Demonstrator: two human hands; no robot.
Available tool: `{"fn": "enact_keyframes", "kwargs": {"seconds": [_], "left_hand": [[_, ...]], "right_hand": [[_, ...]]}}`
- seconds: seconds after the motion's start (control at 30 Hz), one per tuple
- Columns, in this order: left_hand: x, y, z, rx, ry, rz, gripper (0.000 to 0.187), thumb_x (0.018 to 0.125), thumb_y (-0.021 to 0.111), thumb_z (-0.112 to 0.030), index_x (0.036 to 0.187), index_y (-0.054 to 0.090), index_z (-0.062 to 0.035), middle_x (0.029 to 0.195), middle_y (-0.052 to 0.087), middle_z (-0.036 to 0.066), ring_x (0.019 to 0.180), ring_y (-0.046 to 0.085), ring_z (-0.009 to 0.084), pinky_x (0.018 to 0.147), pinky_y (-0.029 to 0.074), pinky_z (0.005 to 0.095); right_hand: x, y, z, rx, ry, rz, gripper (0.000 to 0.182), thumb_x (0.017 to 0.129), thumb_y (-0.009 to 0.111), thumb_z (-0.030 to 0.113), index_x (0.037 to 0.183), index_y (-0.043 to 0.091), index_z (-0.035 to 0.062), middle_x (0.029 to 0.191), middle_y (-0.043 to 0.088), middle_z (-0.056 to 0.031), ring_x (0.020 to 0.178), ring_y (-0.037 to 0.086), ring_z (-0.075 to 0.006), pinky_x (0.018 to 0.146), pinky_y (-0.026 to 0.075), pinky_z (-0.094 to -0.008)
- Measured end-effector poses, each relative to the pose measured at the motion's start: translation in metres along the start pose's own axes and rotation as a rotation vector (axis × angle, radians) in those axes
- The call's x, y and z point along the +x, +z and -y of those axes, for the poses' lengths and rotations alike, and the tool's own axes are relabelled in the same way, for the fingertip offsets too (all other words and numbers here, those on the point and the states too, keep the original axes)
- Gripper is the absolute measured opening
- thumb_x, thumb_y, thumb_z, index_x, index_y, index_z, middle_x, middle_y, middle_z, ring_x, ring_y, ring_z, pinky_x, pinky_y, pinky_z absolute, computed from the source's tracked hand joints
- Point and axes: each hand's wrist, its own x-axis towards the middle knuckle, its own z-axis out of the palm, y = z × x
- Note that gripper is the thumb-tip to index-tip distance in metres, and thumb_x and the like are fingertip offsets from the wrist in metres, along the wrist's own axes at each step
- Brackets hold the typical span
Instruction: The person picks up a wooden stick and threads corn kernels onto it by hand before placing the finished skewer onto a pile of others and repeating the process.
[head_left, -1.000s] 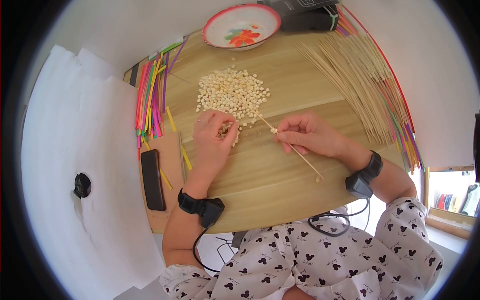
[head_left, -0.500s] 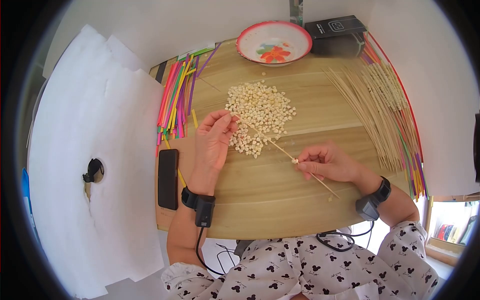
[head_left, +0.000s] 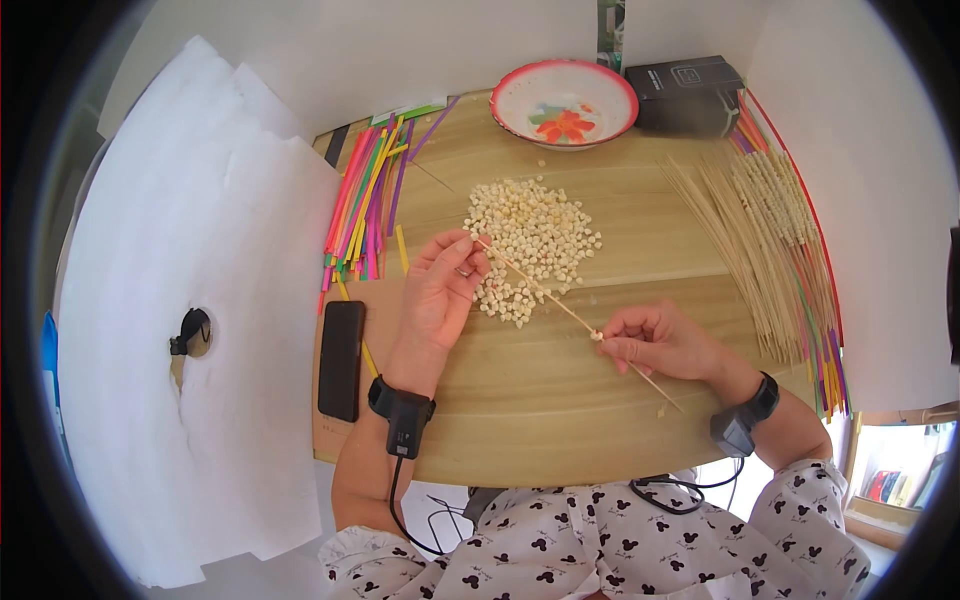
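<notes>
Held slantwise across the middle of the table is a thin wooden skewer. My left hand pinches its upper end between thumb and fingertips, at the near left edge of a pile of pale, corn-like kernels. Lower down, my right hand is closed around the skewer, thumb against the fingers. One pale kernel sits on the stick right at those fingertips. Below the right hand the skewer's lower end sticks out freely, close to a small crumb on the tabletop.
Coloured sticks lie at the left, above a black phone. Bare skewers and skewers threaded with pale pieces lie right. A red-rimmed enamel basin and black box stand at the back. White foam borders the left.
The whole view has shifted slightly down and to the right. Both hands keep nearly the same hold on the skewer, and the kernel stays at my right fingertips.
</notes>
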Motion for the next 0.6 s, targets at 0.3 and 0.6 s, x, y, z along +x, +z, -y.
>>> {"fn": "enact_keyframes", "kwargs": {"seconds": [0.3, 0.6], "left_hand": [[0.0007, -0.003, -0.0001, 0.053, 0.038, 0.013, 0.01, 0.089, 0.062, 0.0, 0.099, 0.063, -0.0005, 0.1, 0.065, 0.016, 0.084, 0.061, 0.0156, 0.081, 0.051, 0.0285], [0.0018, -0.0048, 0.0005, 0.12, 0.081, 0.039, 0.011, 0.088, 0.063, -0.002, 0.099, 0.064, -0.0025, 0.1, 0.067, 0.013, 0.085, 0.064, 0.0137, 0.082, 0.052, 0.0284]], "right_hand": [[0.0001, -0.0003, -0.0013, 0.012, 0.015, 0.009, 0.015, 0.095, 0.06, 0.017, 0.093, 0.064, 0.0028, 0.067, 0.059, 0.0028, 0.053, 0.045, -0.0005, 0.047, 0.034, -0.0174], [-0.0004, -0.0005, -0.0018, 0.01, 0.044, -0.004, 0.014, 0.095, 0.061, 0.017, 0.095, 0.064, 0.0035, 0.067, 0.06, 0.0027, 0.054, 0.046, -0.0003, 0.047, 0.035, -0.0171]]}}
